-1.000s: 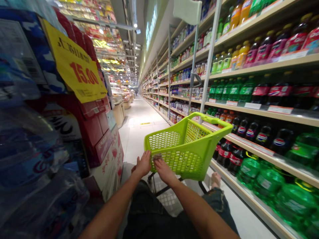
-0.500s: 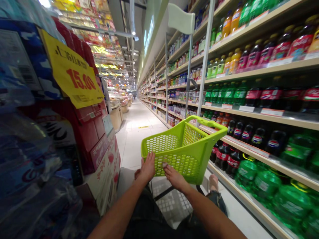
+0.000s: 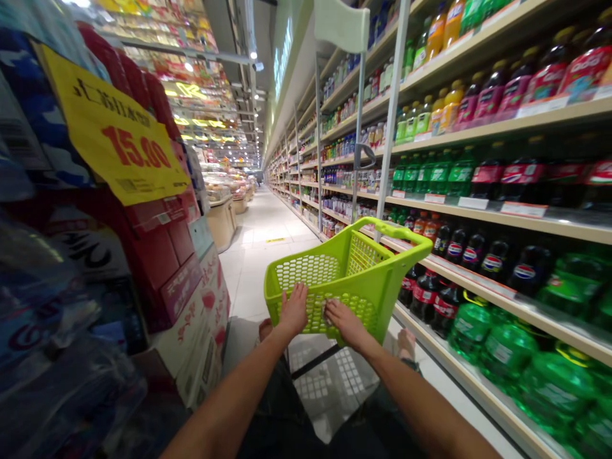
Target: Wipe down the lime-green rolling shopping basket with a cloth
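A lime-green plastic shopping cart (image 3: 373, 290) with perforated sides stands before me, its handle towards the shelves on the right. My left hand (image 3: 293, 309) lies against the near side of the basket, fingers stretched out near the rim. Close beside it, my right hand (image 3: 345, 324) is at the same perforated side wall with its fingers bent. A small pale crumpled wad (image 3: 326, 312) shows at those fingertips; its kind is too small to make out. Through the mesh, the cart's inside shows no goods.
Shelves of bottled drinks (image 3: 478, 172) line the right side, with large green bottles (image 3: 516, 370) at the bottom. Stacked cartons (image 3: 176, 255) with a yellow price sign (image 3: 129, 140) crowd the left. A tiled aisle (image 3: 268, 223) runs ahead past display counters (image 3: 222, 223).
My right hand has shifted slightly right along the cart's side with the wad. My left hand has moved a little right and up, and the view has shifted slightly.
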Motion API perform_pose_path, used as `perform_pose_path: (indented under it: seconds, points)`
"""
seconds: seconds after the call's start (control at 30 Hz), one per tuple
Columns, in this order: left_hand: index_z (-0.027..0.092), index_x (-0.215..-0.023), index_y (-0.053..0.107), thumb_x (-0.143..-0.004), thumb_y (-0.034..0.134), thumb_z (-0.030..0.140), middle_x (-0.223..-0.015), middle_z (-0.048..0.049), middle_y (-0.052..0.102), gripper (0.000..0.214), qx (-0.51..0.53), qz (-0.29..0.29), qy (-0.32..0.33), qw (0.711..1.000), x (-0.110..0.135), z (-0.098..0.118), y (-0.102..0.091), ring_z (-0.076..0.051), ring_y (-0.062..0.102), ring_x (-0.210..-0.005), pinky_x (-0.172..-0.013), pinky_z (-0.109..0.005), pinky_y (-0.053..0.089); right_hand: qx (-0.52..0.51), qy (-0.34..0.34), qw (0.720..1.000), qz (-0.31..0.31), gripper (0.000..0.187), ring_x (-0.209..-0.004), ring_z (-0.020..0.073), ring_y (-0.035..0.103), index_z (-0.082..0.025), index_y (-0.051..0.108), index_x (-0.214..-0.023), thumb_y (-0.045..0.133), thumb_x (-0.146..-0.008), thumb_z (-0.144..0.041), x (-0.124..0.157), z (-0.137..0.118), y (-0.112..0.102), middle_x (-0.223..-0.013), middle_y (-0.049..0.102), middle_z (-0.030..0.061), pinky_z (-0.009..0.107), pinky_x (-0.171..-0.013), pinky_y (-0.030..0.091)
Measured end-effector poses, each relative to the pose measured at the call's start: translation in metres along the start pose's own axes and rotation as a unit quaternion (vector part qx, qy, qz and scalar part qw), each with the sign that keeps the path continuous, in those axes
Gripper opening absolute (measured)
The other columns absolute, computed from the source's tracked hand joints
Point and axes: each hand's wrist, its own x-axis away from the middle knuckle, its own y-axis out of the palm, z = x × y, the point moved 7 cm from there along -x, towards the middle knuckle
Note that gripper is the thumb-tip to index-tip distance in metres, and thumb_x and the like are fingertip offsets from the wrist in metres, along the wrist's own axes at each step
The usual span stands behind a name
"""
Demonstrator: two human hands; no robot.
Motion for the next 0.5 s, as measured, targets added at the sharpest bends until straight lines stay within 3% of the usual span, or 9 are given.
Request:
perform_pose_path:
  seconds: [0.1,0.17,0.23,0.3,0.4,0.5]
  points:
    - [0.012,-0.130,0.032,-0.063,0.039,0.002,-0.143,-0.0069,0.024,0.068,0.156,0.040,0.049,0.986,-0.003,0.022,-0.011,-0.017,0.016,-0.132,-0.109,-0.040,0.010,-0.078,0.062,0.994,0.051,0.033,-0.113,0.0216,0.047,-0.013,0.060,-0.104,0.042,-0.077,-0.005,-0.028,0.011,-0.036,-0.114,0.057,0.0134,0.042,-0.096,0.038]
    - [0.014,-0.126,0.038,-0.063,0.041,0.002,-0.138,-0.0057,0.034,0.065,0.326,0.024,0.045,0.944,-0.002,0.031,-0.011,-0.015,0.027,-0.127,-0.107,-0.033,0.018,-0.164,0.077,0.982,0.053,0.038,-0.106,0.0190,0.052,-0.016,0.062,-0.100,0.039,-0.072,-0.004,-0.043,0.011,-0.051,-0.110,0.060,0.0094,0.038,-0.094,0.041]
    - [0.015,-0.117,0.048,-0.062,0.043,0.003,-0.125,-0.0056,0.050,0.056,0.480,0.003,-0.035,0.877,-0.001,0.029,-0.002,-0.016,0.042,-0.115,-0.101,-0.032,0.029,-0.229,0.107,0.965,0.065,0.041,-0.099,0.0174,0.055,-0.018,0.063,-0.094,0.036,-0.067,-0.004,-0.048,0.012,-0.058,-0.104,0.062,0.0066,0.035,-0.092,0.043]
    - [0.013,-0.096,0.059,-0.063,0.044,0.005,-0.098,-0.0055,0.063,0.038,0.542,-0.004,-0.110,0.833,0.001,0.027,0.009,-0.017,0.054,-0.094,-0.089,-0.032,0.041,-0.251,0.163,0.949,0.102,0.041,-0.097,0.0180,0.056,-0.018,0.063,-0.092,0.034,-0.065,-0.006,-0.044,0.019,-0.060,-0.101,0.063,0.0065,0.035,-0.091,0.043]
    - [0.013,-0.068,0.058,-0.064,0.042,0.007,-0.061,0.0001,0.058,0.017,0.585,-0.019,-0.169,0.793,0.002,0.032,0.024,-0.013,0.054,-0.064,-0.067,-0.027,0.046,-0.237,0.203,0.936,0.163,0.041,-0.100,0.0194,0.055,-0.016,0.059,-0.098,0.034,-0.065,-0.010,-0.035,0.021,-0.062,-0.104,0.061,0.0083,0.038,-0.092,0.042]
    - [0.015,-0.060,0.052,-0.063,0.043,0.008,-0.049,0.0046,0.048,0.012,0.655,-0.057,-0.192,0.729,0.002,0.046,0.032,-0.008,0.046,-0.051,-0.058,-0.022,0.042,-0.173,0.220,0.927,0.249,0.040,-0.109,0.0221,0.048,-0.015,0.054,-0.103,0.036,-0.068,-0.012,-0.024,0.014,-0.069,-0.114,0.053,0.0114,0.043,-0.095,0.038]
